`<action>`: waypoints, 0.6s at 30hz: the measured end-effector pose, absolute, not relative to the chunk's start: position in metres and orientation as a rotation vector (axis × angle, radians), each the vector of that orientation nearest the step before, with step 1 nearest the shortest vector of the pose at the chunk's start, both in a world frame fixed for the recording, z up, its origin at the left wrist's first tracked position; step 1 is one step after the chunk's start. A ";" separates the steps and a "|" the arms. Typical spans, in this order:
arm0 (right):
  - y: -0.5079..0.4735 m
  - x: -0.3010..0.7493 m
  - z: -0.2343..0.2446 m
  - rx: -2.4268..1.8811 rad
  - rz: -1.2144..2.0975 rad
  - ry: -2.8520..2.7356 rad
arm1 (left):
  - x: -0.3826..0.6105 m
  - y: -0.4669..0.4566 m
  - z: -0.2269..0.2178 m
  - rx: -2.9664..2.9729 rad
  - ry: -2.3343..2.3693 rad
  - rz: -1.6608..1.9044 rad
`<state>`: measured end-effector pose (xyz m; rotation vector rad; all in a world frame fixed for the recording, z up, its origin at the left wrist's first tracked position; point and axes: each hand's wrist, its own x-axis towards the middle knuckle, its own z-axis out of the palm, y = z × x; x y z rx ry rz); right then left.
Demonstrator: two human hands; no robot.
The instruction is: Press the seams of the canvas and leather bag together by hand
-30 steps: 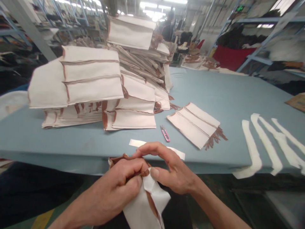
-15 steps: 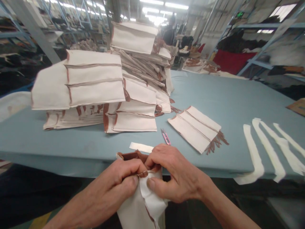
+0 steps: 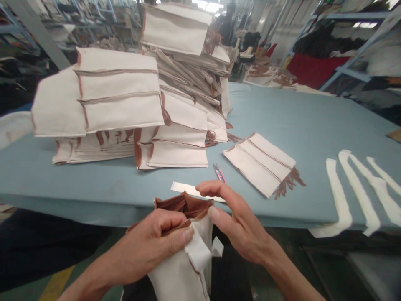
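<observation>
A white fabric bag (image 3: 175,267) with a brown lining (image 3: 171,203) hangs in front of the table's near edge, its mouth facing up. My left hand (image 3: 153,240) pinches the brown-edged rim between thumb and fingers. Below that thumb a white flap of tape or cloth (image 3: 199,251) lies over the bag's seam. My right hand (image 3: 241,221) is open at the bag's right corner, thumb and fingers spread; whether the thumb touches the fabric I cannot tell. A small white scrap (image 3: 217,246) shows just beneath it. Behind the hand lies a white strip (image 3: 184,188).
Pink-handled thread snips (image 3: 219,172) lie on the blue-covered table (image 3: 282,113). A flat white panel with brown fringe (image 3: 260,163) rests to their right. Large stacks of sewn white pieces (image 3: 119,92) rise at left. Several white strips (image 3: 338,196) hang over the right front edge.
My right hand has let go of the bag's rim, moved right and spread its fingers. The left hand keeps its pinch. The bag's brown inside shows more, and the view has tilted down.
</observation>
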<state>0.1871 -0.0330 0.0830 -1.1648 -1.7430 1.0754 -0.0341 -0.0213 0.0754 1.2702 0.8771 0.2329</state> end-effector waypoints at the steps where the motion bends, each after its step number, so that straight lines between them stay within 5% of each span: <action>1: -0.041 0.187 0.079 -1.166 1.036 -1.709 | -0.034 -0.022 0.074 1.295 0.903 0.257; 8: -0.095 0.177 0.050 -1.319 0.277 -1.695 | -0.030 -0.025 0.076 1.418 1.011 0.348; 18: -0.110 0.168 0.053 -1.381 0.664 -1.816 | -0.032 -0.029 0.075 1.537 1.119 0.424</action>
